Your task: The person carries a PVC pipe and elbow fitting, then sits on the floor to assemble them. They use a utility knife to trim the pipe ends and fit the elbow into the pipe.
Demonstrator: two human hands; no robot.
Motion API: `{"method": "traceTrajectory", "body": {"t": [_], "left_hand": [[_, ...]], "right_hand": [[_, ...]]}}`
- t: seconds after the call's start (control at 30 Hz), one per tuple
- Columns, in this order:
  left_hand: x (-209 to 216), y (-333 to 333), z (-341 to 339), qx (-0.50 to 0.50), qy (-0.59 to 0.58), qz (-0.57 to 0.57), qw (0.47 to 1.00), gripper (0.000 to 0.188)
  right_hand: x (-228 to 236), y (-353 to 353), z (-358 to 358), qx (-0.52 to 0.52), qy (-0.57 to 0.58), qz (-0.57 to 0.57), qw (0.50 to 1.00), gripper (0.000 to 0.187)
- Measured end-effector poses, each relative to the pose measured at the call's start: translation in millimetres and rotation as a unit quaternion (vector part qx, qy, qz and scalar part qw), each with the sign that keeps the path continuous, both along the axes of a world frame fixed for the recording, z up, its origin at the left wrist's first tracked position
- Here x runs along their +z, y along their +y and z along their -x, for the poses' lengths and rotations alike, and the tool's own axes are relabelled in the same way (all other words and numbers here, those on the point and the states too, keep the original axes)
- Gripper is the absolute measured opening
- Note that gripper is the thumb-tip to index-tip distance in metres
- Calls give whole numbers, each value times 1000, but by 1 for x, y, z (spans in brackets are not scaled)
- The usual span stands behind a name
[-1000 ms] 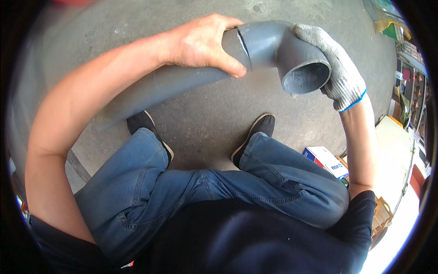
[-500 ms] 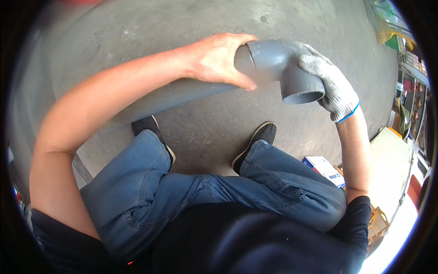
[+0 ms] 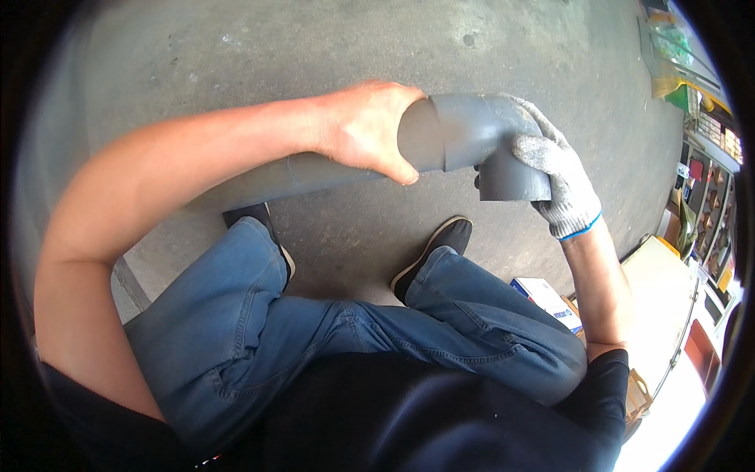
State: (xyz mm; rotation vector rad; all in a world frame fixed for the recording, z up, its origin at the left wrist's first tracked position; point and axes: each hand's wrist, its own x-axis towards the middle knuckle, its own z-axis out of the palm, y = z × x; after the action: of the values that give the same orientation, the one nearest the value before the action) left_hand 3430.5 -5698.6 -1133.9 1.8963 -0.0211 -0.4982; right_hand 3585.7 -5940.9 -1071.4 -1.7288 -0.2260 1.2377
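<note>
the bare left grip (image 3: 366,130) is wrapped around a grey pipe (image 3: 314,175) near its right end, while the gloved right grip (image 3: 562,175) clasps a grey elbow fitting (image 3: 476,126) at its bend. the pipe's end meets the fitting's rim, and both are held above the concrete floor (image 3: 338,47).

Floor (image 3: 314,55): passage at 12 o'clock, beyond pipe (image 3: 322,172).
Gap: dial centre, between pipe and shoes (image 3: 444,244).
Left forearm (image 3: 228,140): blocks 10 o'clock.
Pipe elbow (image 3: 476,126): blocks 1 o'clock.
Shelving (image 3: 712,189): 2 to 3 o'clock.
Box (image 3: 543,297): 4 o'clock.
</note>
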Motion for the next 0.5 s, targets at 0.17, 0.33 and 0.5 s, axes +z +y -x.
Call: {"method": "traceTrajectory", "body": {"t": [0.17, 0.33, 0.5], "left_hand": [[7, 5, 1, 11, 8, 26, 1000, 79], [7, -2, 3, 11, 25, -28, 999, 83], [-2, -8, 14, 4, 38, -29, 999, 88]], "right_hand": [[10, 11, 6, -23, 16, 34, 999, 86], [18, 16, 6, -32, 50, 64, 996, 86], [19, 21, 21, -43, 40, 96, 994, 89]]}}
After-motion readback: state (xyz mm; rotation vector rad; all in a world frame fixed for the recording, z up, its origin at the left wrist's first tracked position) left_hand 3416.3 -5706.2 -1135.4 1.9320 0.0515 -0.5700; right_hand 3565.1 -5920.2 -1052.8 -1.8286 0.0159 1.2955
